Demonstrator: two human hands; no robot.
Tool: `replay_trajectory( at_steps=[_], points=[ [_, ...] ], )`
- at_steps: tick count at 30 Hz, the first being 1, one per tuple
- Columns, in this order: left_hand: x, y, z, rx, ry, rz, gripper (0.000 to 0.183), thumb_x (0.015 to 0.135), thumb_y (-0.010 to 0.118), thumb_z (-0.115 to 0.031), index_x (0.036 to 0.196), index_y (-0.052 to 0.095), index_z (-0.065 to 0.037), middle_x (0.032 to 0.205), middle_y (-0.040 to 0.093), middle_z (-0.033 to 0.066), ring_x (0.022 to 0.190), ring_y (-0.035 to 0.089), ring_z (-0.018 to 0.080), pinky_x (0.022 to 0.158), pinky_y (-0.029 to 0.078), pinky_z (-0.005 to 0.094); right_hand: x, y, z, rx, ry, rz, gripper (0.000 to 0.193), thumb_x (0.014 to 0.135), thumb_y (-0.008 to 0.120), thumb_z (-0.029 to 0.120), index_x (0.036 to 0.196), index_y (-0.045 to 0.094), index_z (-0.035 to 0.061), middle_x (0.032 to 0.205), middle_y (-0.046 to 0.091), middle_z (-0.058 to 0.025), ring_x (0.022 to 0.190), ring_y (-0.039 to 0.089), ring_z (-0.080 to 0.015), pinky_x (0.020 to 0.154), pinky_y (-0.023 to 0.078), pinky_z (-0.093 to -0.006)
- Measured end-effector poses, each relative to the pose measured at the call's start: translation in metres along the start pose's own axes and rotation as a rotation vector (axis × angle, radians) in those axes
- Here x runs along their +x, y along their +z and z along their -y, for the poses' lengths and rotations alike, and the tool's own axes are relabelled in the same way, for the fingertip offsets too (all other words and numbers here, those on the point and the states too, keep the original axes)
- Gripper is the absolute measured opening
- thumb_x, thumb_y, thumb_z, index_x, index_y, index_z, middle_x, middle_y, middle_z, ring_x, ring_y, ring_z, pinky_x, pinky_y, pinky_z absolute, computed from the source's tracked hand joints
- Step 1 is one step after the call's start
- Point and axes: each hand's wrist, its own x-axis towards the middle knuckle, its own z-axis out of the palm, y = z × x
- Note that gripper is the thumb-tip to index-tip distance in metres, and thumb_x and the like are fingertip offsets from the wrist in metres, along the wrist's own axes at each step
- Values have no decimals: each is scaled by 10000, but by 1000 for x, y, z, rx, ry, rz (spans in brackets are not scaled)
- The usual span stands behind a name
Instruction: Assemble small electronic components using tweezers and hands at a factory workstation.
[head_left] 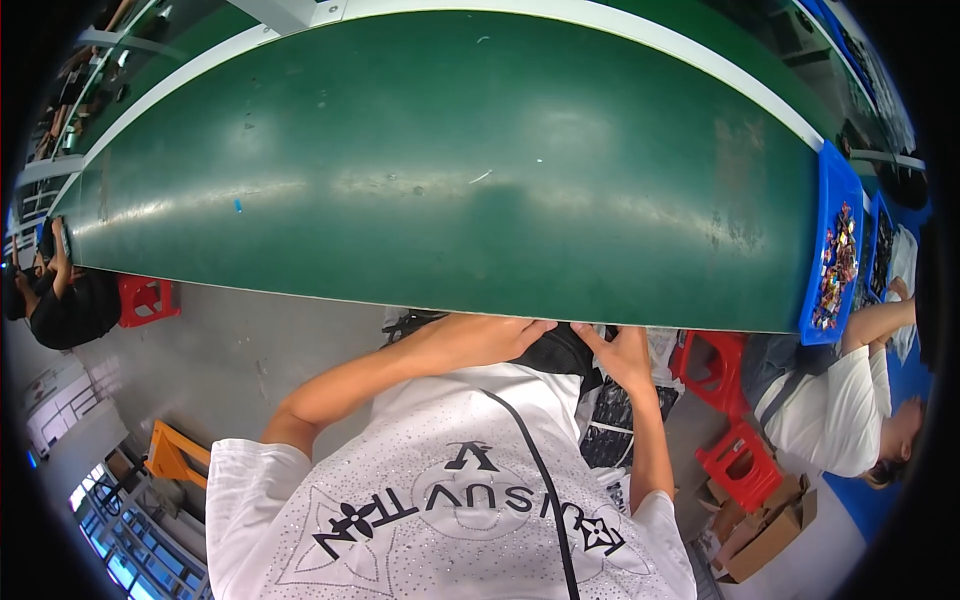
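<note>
The counter [450, 140] spans before the person. At its near edge, the left hand [500, 338] and right hand [622, 352] flank a partly hidden item [558, 352]. A tray [838, 175] holding small parts [838, 265] sits at its right end. Rightward stand 2 stools [728, 365], a cardboard box [775, 540] behind them; 1 other stool [148, 290] stands far left.

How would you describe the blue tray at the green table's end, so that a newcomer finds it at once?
Follow the long green table to its right end. A blue tray sits there, beyond the right hand. Its multicoloured small pieces set it apart from the second blue tray farther right, whose contents look dark.
</note>
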Motion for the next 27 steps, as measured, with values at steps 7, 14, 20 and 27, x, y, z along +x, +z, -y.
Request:
replay_trajectory(
  at_steps=[7, 14, 20, 27],
  points=[
    [-7, 9, 11, 174, 120, -143, 234, 986, 645, -182, 1116, 686, 7, 998, 701, 195, 893, 688, 369, 839, 538, 438, 2, 0, 4, 61, 71, 28, 342, 858, 860, 135, 1126, 717, -21, 1059, 740, -97, 971, 668, -189, 852, 522, -350],
    [8, 4, -1, 96, 162, -133, 233, 1016, 636, -200, 1171, 697, -36, 1014, 711, 162, 842, 688, 340, 785, 549, 425, 1, 2, -4, 126, 123, 52, 345, 856, 852, 115, 1137, 710, -25, 1086, 742, -123, 1000, 682, -225, 905, 519, -371],
    [19, 14, 12, 125, 199, -191, 229, 1001, 644, -169, 1181, 689, -34, 1013, 713, 151, 833, 686, 327, 772, 550, 426, 2, 2, -1, 147, 134, 43, 402, 849, 869, 171, 1161, 706, -23, 1130, 747, -151, 1043, 695, -271, 977, 504, -390],
    [29, 3, -1, 44, 157, -71, 212, 992, 637, -127, 1170, 690, -26, 1030, 716, 154, 859, 686, 323, 783, 547, 423, 1, 2, -6, 167, 127, 47, 422, 853, 868, 183, 1176, 697, -26, 1148, 740, -150, 1068, 687, -258, 994, 497, -389]
  ],
)
